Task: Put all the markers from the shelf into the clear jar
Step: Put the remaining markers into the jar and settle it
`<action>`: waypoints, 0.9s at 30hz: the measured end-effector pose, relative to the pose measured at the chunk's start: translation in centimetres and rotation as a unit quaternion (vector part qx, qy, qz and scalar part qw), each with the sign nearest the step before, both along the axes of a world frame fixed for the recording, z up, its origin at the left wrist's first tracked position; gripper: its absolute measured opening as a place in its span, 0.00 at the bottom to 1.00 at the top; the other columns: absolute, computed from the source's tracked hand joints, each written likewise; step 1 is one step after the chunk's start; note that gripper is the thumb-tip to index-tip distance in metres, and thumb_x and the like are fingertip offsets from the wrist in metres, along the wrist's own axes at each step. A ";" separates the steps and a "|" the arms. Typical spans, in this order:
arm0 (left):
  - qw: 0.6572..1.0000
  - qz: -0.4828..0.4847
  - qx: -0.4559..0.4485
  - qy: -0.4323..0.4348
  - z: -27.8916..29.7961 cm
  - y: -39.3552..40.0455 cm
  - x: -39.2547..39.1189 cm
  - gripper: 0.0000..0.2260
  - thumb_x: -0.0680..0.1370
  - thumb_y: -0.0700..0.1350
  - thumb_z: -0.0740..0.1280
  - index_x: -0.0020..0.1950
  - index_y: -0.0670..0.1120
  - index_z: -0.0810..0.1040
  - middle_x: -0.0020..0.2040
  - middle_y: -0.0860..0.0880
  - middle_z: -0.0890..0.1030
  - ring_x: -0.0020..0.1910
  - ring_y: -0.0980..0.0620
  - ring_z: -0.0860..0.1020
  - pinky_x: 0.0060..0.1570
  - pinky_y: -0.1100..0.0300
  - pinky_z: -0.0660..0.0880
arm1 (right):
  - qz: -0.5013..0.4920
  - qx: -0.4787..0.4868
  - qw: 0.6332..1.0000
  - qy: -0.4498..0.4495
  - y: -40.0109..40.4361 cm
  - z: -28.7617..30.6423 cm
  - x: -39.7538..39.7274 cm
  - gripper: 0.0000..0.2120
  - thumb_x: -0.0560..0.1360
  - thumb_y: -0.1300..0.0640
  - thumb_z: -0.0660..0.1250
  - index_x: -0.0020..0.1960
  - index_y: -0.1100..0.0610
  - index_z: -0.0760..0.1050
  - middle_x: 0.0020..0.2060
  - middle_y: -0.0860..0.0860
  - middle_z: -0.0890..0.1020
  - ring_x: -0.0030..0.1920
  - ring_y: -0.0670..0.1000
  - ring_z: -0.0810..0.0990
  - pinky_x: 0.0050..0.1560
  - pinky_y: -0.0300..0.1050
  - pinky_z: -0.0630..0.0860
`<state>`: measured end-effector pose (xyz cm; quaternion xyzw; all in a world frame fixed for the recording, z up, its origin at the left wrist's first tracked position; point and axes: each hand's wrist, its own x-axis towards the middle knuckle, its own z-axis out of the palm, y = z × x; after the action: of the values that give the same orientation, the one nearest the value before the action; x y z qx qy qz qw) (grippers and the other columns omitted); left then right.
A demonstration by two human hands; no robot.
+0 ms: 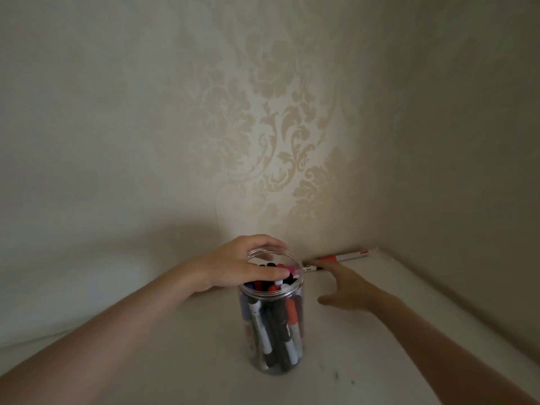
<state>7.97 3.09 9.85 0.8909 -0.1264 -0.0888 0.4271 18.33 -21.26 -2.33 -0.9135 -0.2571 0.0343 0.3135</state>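
A clear jar stands upright on the white shelf, holding several markers with black, red and blue caps. My left hand grips the jar's rim, thumb across its open mouth. At the back right by the wall lies a white marker with red ends. A second marker with a dark end lies just in front of it, partly hidden behind the jar. My right hand hovers with fingers spread, its fingertips close to the second marker. It holds nothing.
Patterned wallpaper forms the back wall close behind the jar, and a side wall closes in the right. The shelf's right edge runs diagonally toward the lower right.
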 end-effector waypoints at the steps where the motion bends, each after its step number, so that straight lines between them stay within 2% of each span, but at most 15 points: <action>1: 1.000 -0.011 0.009 -0.002 0.0 -0.2 0.3 0.21 0.69 0.56 0.76 0.60 0.59 0.78 0.58 0.61 0.81 0.61 0.63 0.77 0.65 0.54 0.73 | -0.007 -0.027 0.999 -0.046 0.5 -0.8 1.1 0.34 0.70 0.57 0.71 0.73 0.53 0.62 0.69 0.47 0.69 0.70 0.49 0.67 0.67 0.40 0.64; 3: 1.000 -0.023 0.013 -0.012 -0.2 -0.5 0.8 0.18 0.72 0.52 0.76 0.60 0.56 0.78 0.58 0.60 0.82 0.61 0.64 0.77 0.66 0.53 0.73 | -0.033 -0.085 0.989 -0.115 1.9 -2.4 2.8 0.28 0.74 0.52 0.65 0.72 0.52 0.63 0.70 0.50 0.68 0.71 0.54 0.67 0.68 0.48 0.66; 5: 0.999 -0.029 0.013 -0.016 -0.3 -0.4 1.0 0.17 0.72 0.51 0.75 0.60 0.55 0.78 0.57 0.59 0.82 0.61 0.64 0.77 0.66 0.53 0.73 | -0.061 -0.147 0.977 -0.143 2.9 -3.3 3.5 0.24 0.77 0.49 0.61 0.72 0.50 0.63 0.71 0.50 0.66 0.70 0.55 0.66 0.65 0.53 0.67; 7: 0.999 -0.033 0.011 -0.016 -0.5 -0.3 0.9 0.17 0.73 0.51 0.75 0.61 0.55 0.77 0.58 0.59 0.82 0.61 0.64 0.77 0.65 0.53 0.73 | -0.104 -0.176 0.965 -0.163 3.5 -3.7 3.6 0.21 0.77 0.48 0.60 0.69 0.50 0.66 0.69 0.51 0.68 0.69 0.55 0.66 0.62 0.52 0.66; 11: 0.999 -0.019 0.008 -0.045 -0.6 -0.3 0.5 0.14 0.76 0.52 0.70 0.61 0.54 0.78 0.58 0.58 0.82 0.60 0.62 0.78 0.66 0.54 0.73 | -0.145 -0.151 0.961 -0.182 3.0 -3.0 2.1 0.13 0.76 0.46 0.63 0.57 0.49 0.77 0.59 0.49 0.76 0.65 0.54 0.69 0.57 0.49 0.63; 13: 0.998 0.001 0.005 -0.058 -0.6 -0.1 0.1 0.13 0.77 0.57 0.67 0.61 0.56 0.78 0.59 0.60 0.81 0.61 0.61 0.77 0.66 0.53 0.73 | -0.138 -0.048 0.978 -0.150 1.9 -1.1 0.8 0.10 0.75 0.48 0.66 0.54 0.50 0.78 0.53 0.49 0.79 0.58 0.54 0.75 0.53 0.48 0.68; 15: 0.997 0.024 0.000 -0.078 -0.4 0.1 -0.3 0.12 0.79 0.59 0.63 0.59 0.58 0.78 0.59 0.60 0.80 0.61 0.61 0.77 0.65 0.52 0.73 | -0.131 0.102 0.982 -0.088 0.5 2.5 -0.8 0.08 0.73 0.51 0.71 0.51 0.52 0.79 0.45 0.49 0.82 0.46 0.51 0.81 0.44 0.41 0.74; 17: 0.994 0.052 -0.020 -0.094 -0.3 0.2 -0.7 0.11 0.81 0.56 0.60 0.58 0.56 0.78 0.57 0.57 0.81 0.58 0.58 0.79 0.62 0.50 0.76 | -0.138 0.210 0.966 -0.069 -0.7 7.3 -3.1 0.10 0.68 0.53 0.76 0.47 0.52 0.79 0.39 0.47 0.82 0.36 0.46 0.81 0.36 0.33 0.74; 20: 0.990 0.094 -0.046 -0.098 0.0 0.4 -1.5 0.07 0.81 0.45 0.63 0.57 0.51 0.79 0.55 0.54 0.81 0.55 0.53 0.81 0.58 0.51 0.79 | -0.140 0.334 0.926 -0.106 -1.6 13.5 -6.5 0.11 0.64 0.53 0.79 0.42 0.51 0.80 0.33 0.47 0.84 0.31 0.44 0.80 0.34 0.36 0.76; 23: 0.986 0.111 0.002 -0.121 0.0 1.1 -2.8 0.06 0.80 0.47 0.65 0.53 0.51 0.81 0.55 0.57 0.80 0.56 0.58 0.79 0.58 0.57 0.76 | -0.130 0.403 0.897 -0.124 -1.1 17.3 -9.4 0.11 0.69 0.53 0.76 0.50 0.50 0.80 0.36 0.46 0.85 0.29 0.42 0.80 0.35 0.32 0.76; 25: 0.981 0.081 0.099 -0.145 -0.1 1.6 -3.6 0.11 0.81 0.50 0.62 0.52 0.50 0.83 0.62 0.56 0.77 0.62 0.60 0.74 0.63 0.59 0.70 | -0.116 0.415 0.894 -0.122 0.1 18.3 -10.9 0.09 0.71 0.54 0.73 0.51 0.51 0.79 0.36 0.46 0.85 0.28 0.41 0.80 0.33 0.29 0.74; 27: 0.977 0.052 0.148 -0.141 0.0 1.7 -4.5 0.15 0.82 0.49 0.58 0.51 0.47 0.84 0.66 0.55 0.73 0.66 0.59 0.70 0.65 0.61 0.66 | -0.100 0.411 0.900 -0.108 1.9 18.2 -11.9 0.09 0.73 0.56 0.72 0.52 0.53 0.78 0.37 0.47 0.85 0.29 0.41 0.81 0.33 0.29 0.75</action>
<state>3.51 4.84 9.81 0.9533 -0.1240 0.0424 0.2721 6.45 -19.40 15.89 -0.7227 -0.1882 -0.2044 0.6329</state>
